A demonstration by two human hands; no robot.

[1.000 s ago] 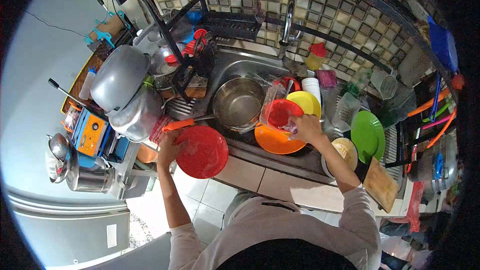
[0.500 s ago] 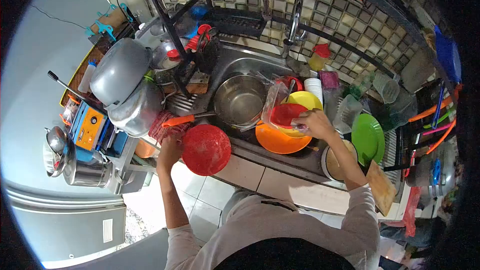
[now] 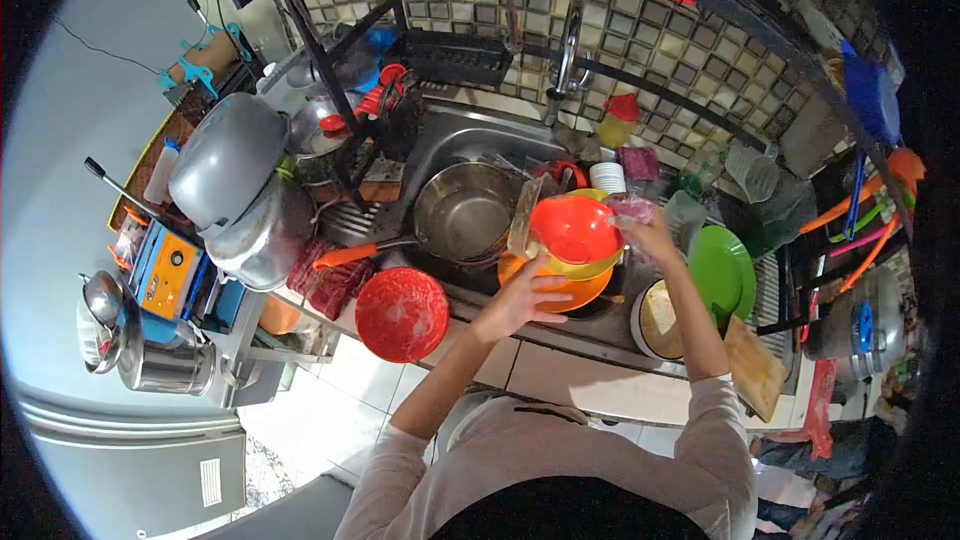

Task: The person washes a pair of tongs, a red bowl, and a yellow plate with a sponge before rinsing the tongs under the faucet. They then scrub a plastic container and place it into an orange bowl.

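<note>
Over the sink, my right hand (image 3: 640, 225) is closed at the right rim of a small red bowl (image 3: 574, 228), with a pinkish sponge or net at its fingers. The bowl is above a yellow bowl (image 3: 600, 266) and an orange plate (image 3: 560, 297). My left hand (image 3: 520, 300) has its fingers spread in front of the orange plate, just below a clear plastic container (image 3: 526, 215). On the counter's front edge at the left lies a soapy red colander or bowl (image 3: 402, 314), which neither hand touches.
A steel pan (image 3: 467, 212) with an orange handle sits in the sink's left part. Green plates (image 3: 722, 270), a white-rimmed pot (image 3: 645, 325) and a wooden board (image 3: 755, 368) are at the right. The faucet (image 3: 570, 50) rises behind.
My left hand has let go of the soapy red bowl and moved right to the sink. My right hand has raised and tilted the small red bowl, and the view has shifted slightly.
</note>
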